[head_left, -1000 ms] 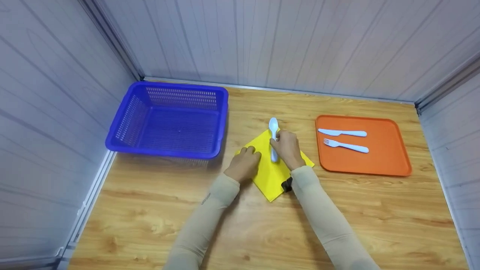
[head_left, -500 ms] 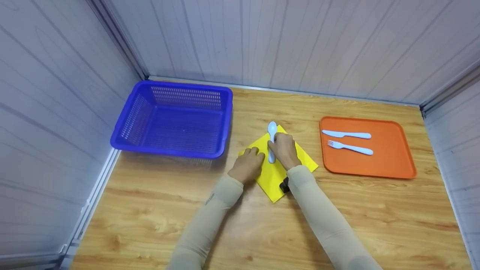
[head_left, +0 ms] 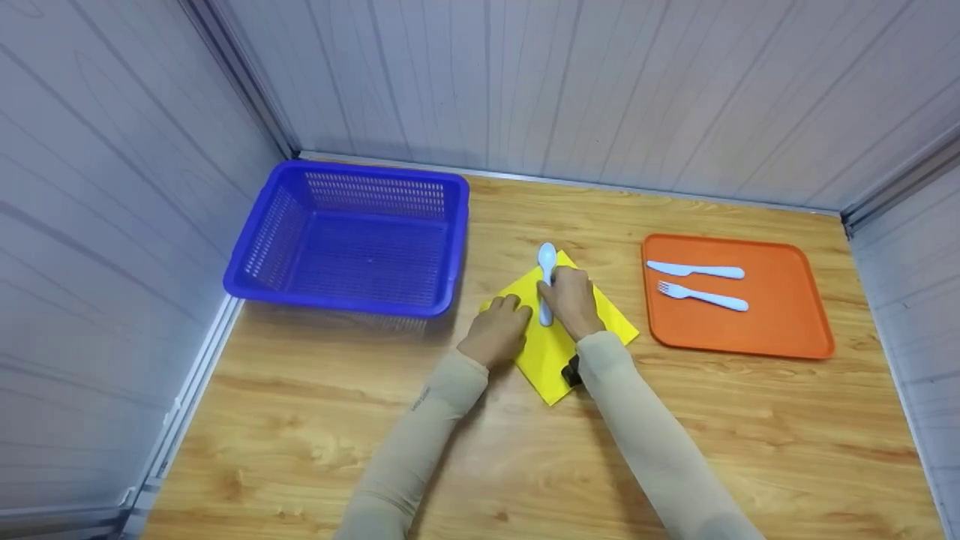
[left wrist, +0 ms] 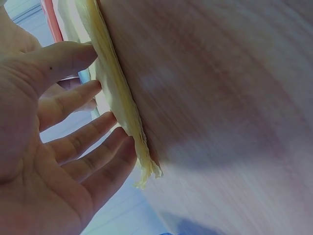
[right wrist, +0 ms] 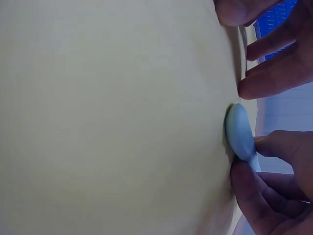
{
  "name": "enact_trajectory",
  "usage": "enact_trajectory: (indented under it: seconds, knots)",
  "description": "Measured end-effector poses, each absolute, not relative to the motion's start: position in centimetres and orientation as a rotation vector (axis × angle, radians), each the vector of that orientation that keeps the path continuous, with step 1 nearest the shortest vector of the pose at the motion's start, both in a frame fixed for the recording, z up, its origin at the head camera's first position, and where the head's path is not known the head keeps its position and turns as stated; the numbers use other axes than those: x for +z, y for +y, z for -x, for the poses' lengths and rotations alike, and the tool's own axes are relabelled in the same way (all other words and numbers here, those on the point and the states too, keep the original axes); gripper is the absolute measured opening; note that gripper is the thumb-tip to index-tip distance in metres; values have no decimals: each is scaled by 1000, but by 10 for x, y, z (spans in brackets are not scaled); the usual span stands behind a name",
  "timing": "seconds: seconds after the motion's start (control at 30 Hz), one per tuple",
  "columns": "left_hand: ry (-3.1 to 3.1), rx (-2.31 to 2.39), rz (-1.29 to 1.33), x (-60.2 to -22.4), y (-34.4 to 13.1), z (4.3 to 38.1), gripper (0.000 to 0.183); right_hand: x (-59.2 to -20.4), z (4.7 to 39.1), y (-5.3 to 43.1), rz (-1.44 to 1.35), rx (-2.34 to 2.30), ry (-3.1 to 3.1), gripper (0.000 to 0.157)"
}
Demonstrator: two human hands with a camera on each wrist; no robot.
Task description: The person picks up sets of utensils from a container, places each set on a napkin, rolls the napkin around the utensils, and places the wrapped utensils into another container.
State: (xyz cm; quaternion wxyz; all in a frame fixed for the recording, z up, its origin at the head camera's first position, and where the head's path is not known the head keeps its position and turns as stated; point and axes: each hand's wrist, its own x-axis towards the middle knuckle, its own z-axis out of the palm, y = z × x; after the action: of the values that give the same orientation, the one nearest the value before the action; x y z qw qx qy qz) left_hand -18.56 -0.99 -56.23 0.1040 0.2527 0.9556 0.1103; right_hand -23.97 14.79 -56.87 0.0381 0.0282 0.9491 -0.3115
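Observation:
A folded yellow napkin (head_left: 546, 358) lies turned like a diamond on the wooden table, its layered edge showing in the left wrist view. On top of it is a pale blue plastic spoon (head_left: 546, 259), bowl pointing away and reaching past the napkin's far edge. My right hand (head_left: 574, 301) pinches the spoon's handle between thumb and fingers; the right wrist view shows the handle end (right wrist: 239, 129) against the napkin. With fingers spread and slightly bent, my left hand (head_left: 496, 330) touches the napkin's left side, the fingertips resting at its edge.
At the back left stands a blue perforated basket (head_left: 352, 304). An orange tray (head_left: 787, 315) to the right carries a pale blue knife (head_left: 697, 270) and fork (head_left: 705, 295). Panelled walls enclose the table (head_left: 300, 450) at the back and both sides.
The spoon has shifted slightly toward me on the napkin and now stands a little more upright in the head view. Both hands keep their places; the head view has shifted a little.

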Motion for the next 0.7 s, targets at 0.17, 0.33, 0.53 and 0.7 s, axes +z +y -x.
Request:
enact_trajectory:
  seconds: [0.17,0.33,0.53,0.7]
  knots:
    - [2838,318,-766,-563,-11,186,31,-571,239,148,-96,-966,2923,29]
    - [2846,342,-768,-562,-11,186,32,-571,237,151,-89,-940,2937,36]
    - [2930,384,-809,-556,-5,189,31,-565,231,160,-57,-925,2970,28]
    - [3034,431,-930,-550,8,190,24,-554,229,180,47,-856,3031,25]
